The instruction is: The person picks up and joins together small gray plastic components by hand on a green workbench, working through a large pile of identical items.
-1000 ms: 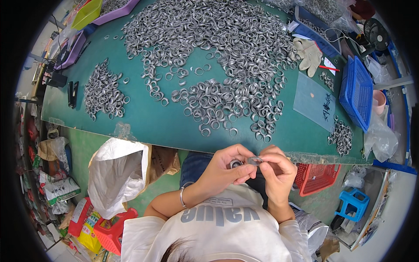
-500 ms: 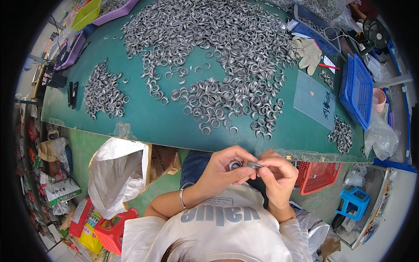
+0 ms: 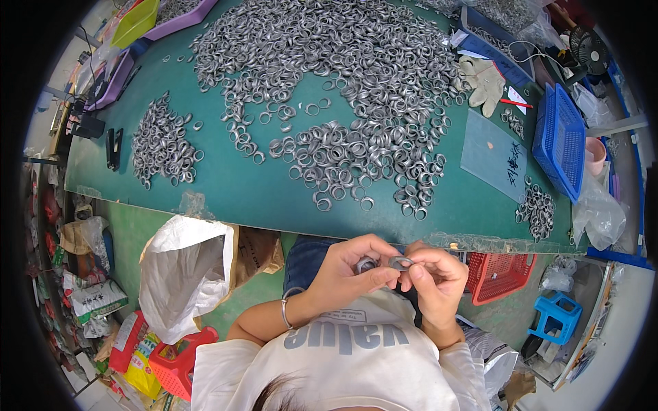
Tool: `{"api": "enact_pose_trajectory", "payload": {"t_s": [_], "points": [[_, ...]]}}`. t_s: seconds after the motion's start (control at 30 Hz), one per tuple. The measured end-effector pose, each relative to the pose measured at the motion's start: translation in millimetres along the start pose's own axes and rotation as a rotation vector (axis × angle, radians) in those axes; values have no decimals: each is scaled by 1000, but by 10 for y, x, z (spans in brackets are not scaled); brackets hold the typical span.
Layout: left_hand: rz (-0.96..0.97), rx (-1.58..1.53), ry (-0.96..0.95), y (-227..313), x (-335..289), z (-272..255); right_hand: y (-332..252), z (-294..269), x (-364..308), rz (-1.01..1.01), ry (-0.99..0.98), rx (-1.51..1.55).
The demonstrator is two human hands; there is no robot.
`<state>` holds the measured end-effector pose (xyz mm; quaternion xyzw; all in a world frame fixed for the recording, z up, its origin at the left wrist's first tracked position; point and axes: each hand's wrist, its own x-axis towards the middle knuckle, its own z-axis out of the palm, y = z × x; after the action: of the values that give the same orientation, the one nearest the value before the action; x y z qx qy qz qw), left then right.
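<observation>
Just off the table's near edge, both my hands meet in front of my shirt. A grey metal ring (image 3: 397, 262) sits between them, pinched by the fingertips of my right hand (image 3: 436, 274) and touched by those of my left. More metal rings (image 3: 367, 264) rest in the curled fingers of my left hand (image 3: 353, 268); how many is hidden. On the green table (image 3: 253, 198), a large heap of similar rings (image 3: 329, 48) spreads over the far middle, with a looser group (image 3: 363, 161) nearer me. Smaller piles lie at the left (image 3: 163, 144) and right (image 3: 536, 214).
Blue baskets (image 3: 561, 140), a white glove (image 3: 482, 83), a clear sheet (image 3: 493, 156) and a small fan (image 3: 589, 51) stand or lie along the right. A black stapler-like tool (image 3: 114, 148) is at left. Below the edge are an open sack (image 3: 185, 274) and a red basket (image 3: 504, 277).
The ring between my fingertips has turned, so its opening shows more now. My hands have barely shifted, and the piles on the table look the same.
</observation>
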<state>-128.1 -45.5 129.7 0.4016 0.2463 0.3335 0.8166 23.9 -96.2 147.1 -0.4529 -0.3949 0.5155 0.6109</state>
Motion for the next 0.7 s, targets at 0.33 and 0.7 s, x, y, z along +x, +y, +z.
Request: {"api": "enact_pose_trajectory", "payload": {"t_s": [0.33,0.7], "points": [[22,39,18,16,0,5,6,5,6,23,-33,86],[44,220,-55,45,-9,-46,-30,-32,18,266,-75,241]]}}
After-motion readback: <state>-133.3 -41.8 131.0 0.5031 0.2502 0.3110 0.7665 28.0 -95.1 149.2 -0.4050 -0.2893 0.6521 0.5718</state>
